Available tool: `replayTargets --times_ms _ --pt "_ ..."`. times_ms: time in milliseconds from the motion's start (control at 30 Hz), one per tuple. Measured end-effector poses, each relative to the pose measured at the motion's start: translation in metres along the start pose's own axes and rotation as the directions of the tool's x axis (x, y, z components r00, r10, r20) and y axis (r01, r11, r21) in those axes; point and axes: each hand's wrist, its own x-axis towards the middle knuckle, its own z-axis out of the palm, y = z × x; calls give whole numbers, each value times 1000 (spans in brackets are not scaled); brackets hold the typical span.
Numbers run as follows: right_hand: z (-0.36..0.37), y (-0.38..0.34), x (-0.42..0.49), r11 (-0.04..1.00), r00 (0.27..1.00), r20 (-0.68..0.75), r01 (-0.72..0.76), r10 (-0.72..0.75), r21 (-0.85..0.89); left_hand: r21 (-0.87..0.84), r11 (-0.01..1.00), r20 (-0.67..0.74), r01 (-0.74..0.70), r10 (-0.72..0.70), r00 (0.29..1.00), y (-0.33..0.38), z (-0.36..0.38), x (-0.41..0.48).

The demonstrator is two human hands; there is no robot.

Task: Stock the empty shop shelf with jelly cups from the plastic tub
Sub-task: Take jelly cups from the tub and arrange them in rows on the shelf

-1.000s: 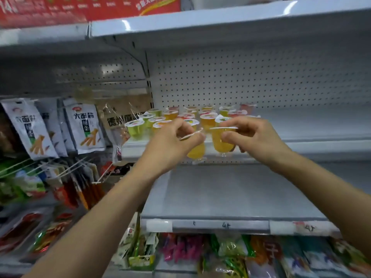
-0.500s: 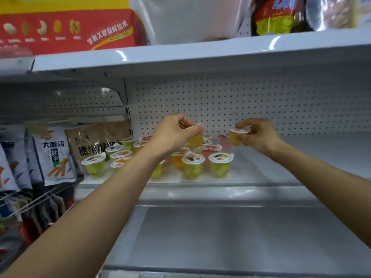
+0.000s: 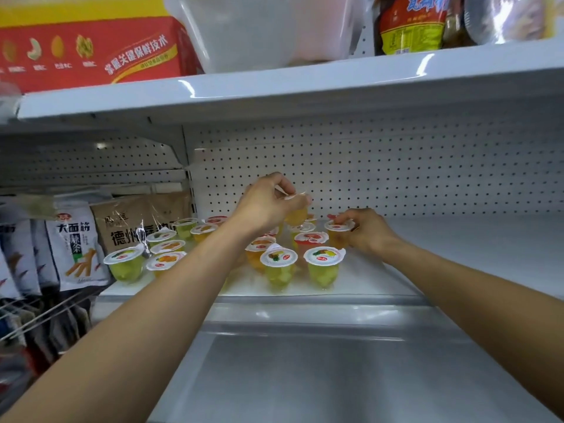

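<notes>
The left hand (image 3: 268,206) pinches a yellow cup (image 3: 295,216) by its lid edge above the other cups (image 3: 325,264), likely to seek a free place. The right hand (image 3: 367,230) grips a second cup (image 3: 338,232), seemingly set on the shelf (image 3: 457,245). The left forearm (image 3: 183,285) hides some cups

A red carton (image 3: 91,53) printed with nuts sits on the top shelf (image 3: 274,87), well left of a bottle (image 3: 412,22) with a red-and-yellow label, while white snack packets (image 3: 76,242) and a brown packet (image 3: 140,221) fill the left bay beside the pegboard (image 3: 427,166).
</notes>
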Motion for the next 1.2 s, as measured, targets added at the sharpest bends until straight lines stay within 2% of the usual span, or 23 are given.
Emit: replayTargets --times_ms 133,200,267,333,367,433,500,600,667,733,833,967,1200 --pt "-9 -3 -4 991 998 61 35 -27 -131 6 1000 15 1 -1 1000 6 3 2" --pt "-18 -13 -9 975 996 -42 67 -77 -210 8 1000 19 -4 4 1000 10 5 3" --pt "-27 -30 -18 989 986 -92 135 -140 -53 2 1000 25 -15 15 1000 15 7 4" --pt "-32 -47 -29 962 982 8 183 -189 203 -17 999 31 -34 34 999 22 12 5" --pt "-33 -55 -34 948 976 58 190 -212 256 -17 999 28 -44 45 999 26 15 5" --pt "-32 -65 -41 937 968 71 211 -239 280 -10 998 19 -56 56 998 34 18 3" --pt "-32 -71 -45 929 970 22 226 -242 292 -27 997 18 -75 75 997 39 20 2" --pt "-32 -68 -48 928 969 -24 241 -244 283 -38 994 82 -100 103 991 41 21 -2" --pt "-33 -60 -49 951 976 -36 215 -213 224 18 994 119 -109 106 987 39 21 -7" --pt "-33 -48 -49 974 988 -26 153 -151 165 156 979 117 -134 116 986 34 20 -13" --pt "-30 -31 -52 994 998 -16 69 -68 80 316 934 92 -166 145 985 24 16 -21" --pt "-21 -19 -56 999 999 41 10 -12 48 492 847 82 -201 185 979 14 11 -30" --pt "-13 -13 -55 996 996 56 -73 76 -45 564 801 73 -199 192 979 5 7 -39"
